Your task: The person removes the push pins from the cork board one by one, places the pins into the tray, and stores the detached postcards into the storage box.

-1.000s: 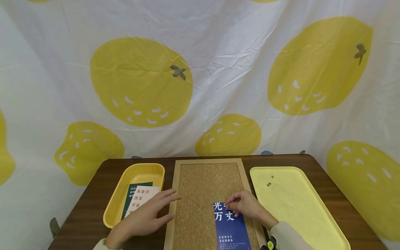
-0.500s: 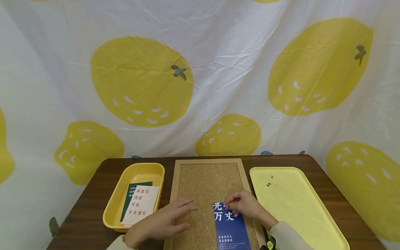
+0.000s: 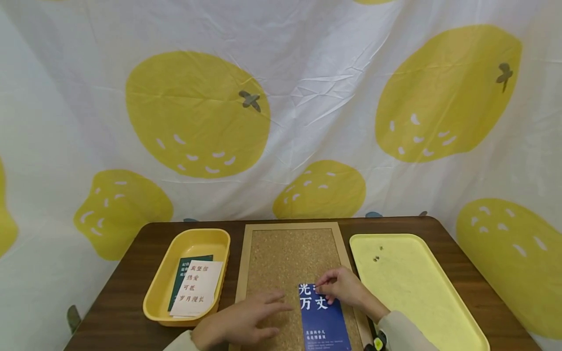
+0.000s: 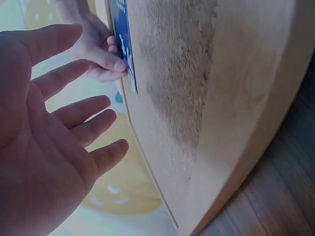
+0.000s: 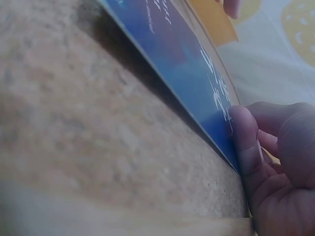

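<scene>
A blue card (image 3: 324,321) with white Chinese characters lies over the right part of the framed cork board (image 3: 274,263). My right hand (image 3: 344,288) pinches at the card's top edge, thumb and index finger close together; what lies between the fingertips is hidden. The right wrist view shows the thumb (image 5: 244,128) against the printed face and the card's long edge raised off the cork, casting a shadow. Over the board's lower left, my left hand (image 3: 248,318) is spread and holds nothing. Its fingers (image 4: 91,128) stand apart, to the left of the card.
Left of the board, a yellow basket (image 3: 153,297) holds a white card (image 3: 202,287) overlapping a dark green card (image 3: 179,280). At right, a pale yellow tray (image 3: 421,287) carries a few tiny metallic pieces (image 3: 376,259). A lemon-print cloth (image 3: 281,122) hangs behind the wooden table (image 3: 118,302).
My left hand has moved right, from beside the basket to over the board's lower left, uncovering more of the white card. The right hand and blue card have stayed in place.
</scene>
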Demonstrator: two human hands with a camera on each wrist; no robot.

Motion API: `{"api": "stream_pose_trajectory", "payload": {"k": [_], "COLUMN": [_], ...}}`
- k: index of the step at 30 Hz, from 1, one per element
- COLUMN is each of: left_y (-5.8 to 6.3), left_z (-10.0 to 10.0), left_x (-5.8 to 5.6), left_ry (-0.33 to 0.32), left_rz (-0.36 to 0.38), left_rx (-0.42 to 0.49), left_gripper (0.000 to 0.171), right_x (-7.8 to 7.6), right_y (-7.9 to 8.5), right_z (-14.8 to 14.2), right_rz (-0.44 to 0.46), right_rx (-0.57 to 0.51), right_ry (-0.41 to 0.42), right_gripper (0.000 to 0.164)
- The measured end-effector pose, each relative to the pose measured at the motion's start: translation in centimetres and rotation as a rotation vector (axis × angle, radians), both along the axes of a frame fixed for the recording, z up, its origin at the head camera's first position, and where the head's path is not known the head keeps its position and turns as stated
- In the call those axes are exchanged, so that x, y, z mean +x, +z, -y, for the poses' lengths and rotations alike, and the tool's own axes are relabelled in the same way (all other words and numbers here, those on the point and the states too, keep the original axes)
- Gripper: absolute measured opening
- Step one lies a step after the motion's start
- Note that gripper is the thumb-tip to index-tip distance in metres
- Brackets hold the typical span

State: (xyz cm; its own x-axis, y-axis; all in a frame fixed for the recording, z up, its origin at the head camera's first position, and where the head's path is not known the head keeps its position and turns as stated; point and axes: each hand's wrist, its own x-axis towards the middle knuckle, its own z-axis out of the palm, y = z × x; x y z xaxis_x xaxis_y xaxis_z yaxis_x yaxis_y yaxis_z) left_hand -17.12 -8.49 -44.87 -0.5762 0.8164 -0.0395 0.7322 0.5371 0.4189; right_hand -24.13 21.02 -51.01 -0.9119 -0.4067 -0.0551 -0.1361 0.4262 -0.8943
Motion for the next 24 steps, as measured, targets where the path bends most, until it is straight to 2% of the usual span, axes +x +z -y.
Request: {"api": "stream_pose_trajectory", "payload": {"k": [3,9,13,19,24], "left_y": [-0.2,-0.6,-0.6,-0.8,-0.8], "left_z": [-0.4,-1.5,-2.2,-3.0,-3.6], "left_x": [0.0,-0.3,-0.4,-0.4,-0.4], "left_ry": [-0.031,-0.089,-0.106,-0.13,-0.113], "left_rz": [-0.029,-0.03,-0.002,-0.018,0.036], "left_rx": [-0.028,-0.059,-0.105,-0.182,-0.205], "left_gripper": [0.05,0.052,0.053,0.056,0.056], "right_x": [0.0,-0.1,-0.1,-0.1,-0.2], "right_y": [0.1,0.3,0.2,0.2,0.2], "right_z": [0.0,0.1,0.0,0.0,-0.1], "right_rz": [0.012,0.041,0.051,0.053,0.047], "right_rx": [-0.001,-0.017,-0.02,-0.027,-0.023], "right_ry": [-0.002,0.003,0.003,0.009,0.013], "right_gripper": [0.006,0.006,0.007,0.008,0.009]}}
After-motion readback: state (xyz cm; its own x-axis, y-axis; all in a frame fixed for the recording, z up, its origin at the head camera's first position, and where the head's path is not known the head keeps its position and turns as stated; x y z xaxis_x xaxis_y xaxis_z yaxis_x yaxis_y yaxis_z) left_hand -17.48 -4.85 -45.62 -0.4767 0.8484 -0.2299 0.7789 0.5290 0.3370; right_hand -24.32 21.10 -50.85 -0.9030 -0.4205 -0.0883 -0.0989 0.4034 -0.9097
